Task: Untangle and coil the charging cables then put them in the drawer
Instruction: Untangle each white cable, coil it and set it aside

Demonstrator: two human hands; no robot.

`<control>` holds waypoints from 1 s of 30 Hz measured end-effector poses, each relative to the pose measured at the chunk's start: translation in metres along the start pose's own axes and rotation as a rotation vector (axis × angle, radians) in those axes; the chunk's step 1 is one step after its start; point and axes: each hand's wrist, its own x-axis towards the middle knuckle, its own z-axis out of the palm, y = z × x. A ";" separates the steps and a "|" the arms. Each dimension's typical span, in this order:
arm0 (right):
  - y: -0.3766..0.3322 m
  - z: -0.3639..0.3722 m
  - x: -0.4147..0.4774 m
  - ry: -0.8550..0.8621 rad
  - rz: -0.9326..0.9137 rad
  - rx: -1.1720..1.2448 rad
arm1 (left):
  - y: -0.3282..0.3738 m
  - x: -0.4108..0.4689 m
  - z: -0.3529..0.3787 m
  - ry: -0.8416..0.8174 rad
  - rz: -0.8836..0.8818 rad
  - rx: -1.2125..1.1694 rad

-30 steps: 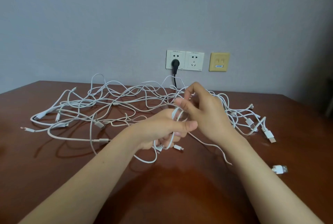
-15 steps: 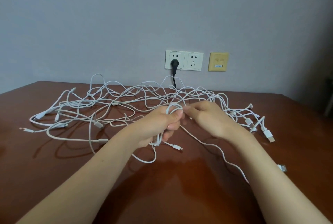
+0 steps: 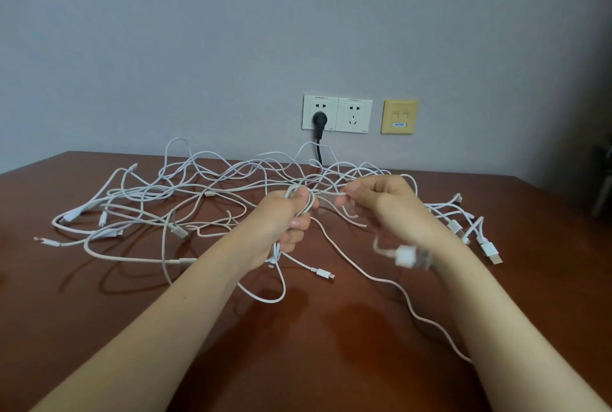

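The left hand (image 3: 281, 222) is clenched around several loops of a white cable (image 3: 381, 279). The loops come out above its fist and hang down under it, and one small connector (image 3: 323, 272) lies on the table (image 3: 99, 312) just below. The right hand (image 3: 389, 203) is beside it, a little apart, and pinches one strand of cable between thumb and fingers. From between the hands this cable runs down over the table toward the right forearm. A white plug (image 3: 405, 256) shows near the right wrist, but it is blurred. The tangle of charging cables (image 3: 198, 189) lies spread on the brown table behind both hands, mostly to the left. On the wall behind there are two white sockets (image 3: 353, 115), a black plug (image 3: 319, 120) in the left one, and a yellow plate (image 3: 399, 116) beside them.
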 end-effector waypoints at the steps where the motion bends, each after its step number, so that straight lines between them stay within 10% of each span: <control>1: 0.003 0.001 0.002 0.006 0.002 -0.035 | 0.000 0.000 0.000 -0.003 0.003 0.019; 16: 0.012 0.027 -0.002 0.159 -0.256 -0.675 | -0.003 -0.004 0.015 -0.157 0.166 0.388; 30: 0.018 0.025 0.008 0.412 -0.131 -0.198 | -0.002 -0.001 0.013 -0.285 0.191 0.284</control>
